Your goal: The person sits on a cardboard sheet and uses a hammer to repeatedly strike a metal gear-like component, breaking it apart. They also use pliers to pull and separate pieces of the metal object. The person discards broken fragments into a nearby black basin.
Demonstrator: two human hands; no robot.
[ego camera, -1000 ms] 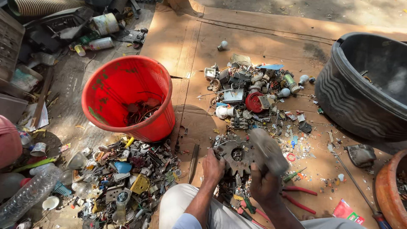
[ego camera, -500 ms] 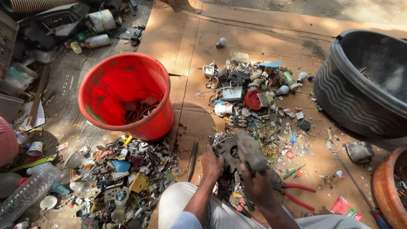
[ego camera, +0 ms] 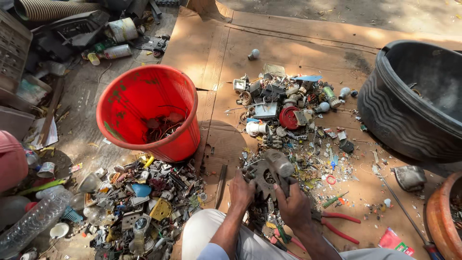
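Both my hands grip a grey metal motor part [ego camera: 267, 172] with a toothed plate and a rounded housing, held low over the cardboard. My left hand [ego camera: 241, 189] clasps its left side. My right hand [ego camera: 293, 207] wraps its lower right side. Just under my right hand lie red-handled pliers [ego camera: 337, 225]. A flat metal bar [ego camera: 221, 179] rests on the cardboard left of my left hand. My knees fill the bottom edge.
A red bucket [ego camera: 121, 98] with wires inside stands to the upper left. A big black tub [ego camera: 409, 120] sits at right, a clay pot [ego camera: 440, 216] at the lower right. Piles of small scrap lie ahead [ego camera: 284, 108] and at lower left [ego camera: 139, 202].
The motor part has been turned in my hands and pulled nearer my body; my hands shifted slightly left with it.
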